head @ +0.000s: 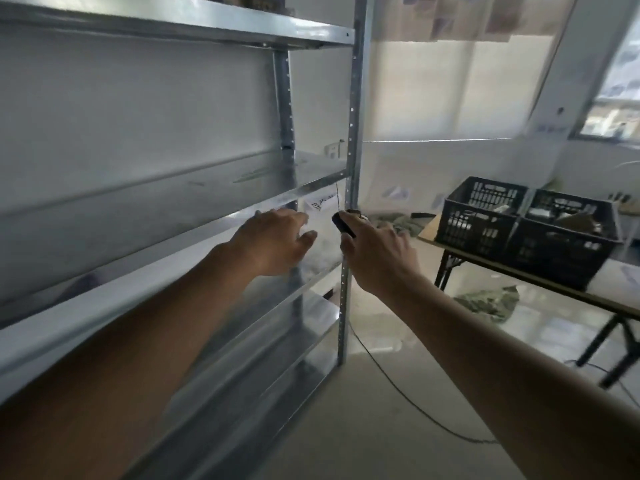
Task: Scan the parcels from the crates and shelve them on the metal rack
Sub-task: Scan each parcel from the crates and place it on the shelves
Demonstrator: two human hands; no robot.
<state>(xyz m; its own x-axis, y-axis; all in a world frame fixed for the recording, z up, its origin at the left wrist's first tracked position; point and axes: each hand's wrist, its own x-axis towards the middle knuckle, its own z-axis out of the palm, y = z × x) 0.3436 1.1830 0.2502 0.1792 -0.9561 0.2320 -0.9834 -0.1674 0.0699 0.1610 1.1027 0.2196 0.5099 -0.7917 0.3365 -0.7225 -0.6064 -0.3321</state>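
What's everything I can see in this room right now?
Rack: one, grey metal, left, several shelves.
Parcel: one, pale clear bag with a white label, on the rack's shelf at the right end, by the left hand.
Crates: two, black, side by side on the table, parcels inside.
Table: one, dark legs, right.
Bags: greenish, on the floor under and behind the table; count unclear.
Cable: one, dark, trailing across the floor.
Scanner: one, black, in the right hand.
Left hand: reaching to the parcel on the shelf.
Right hand: grip closed on the scanner.
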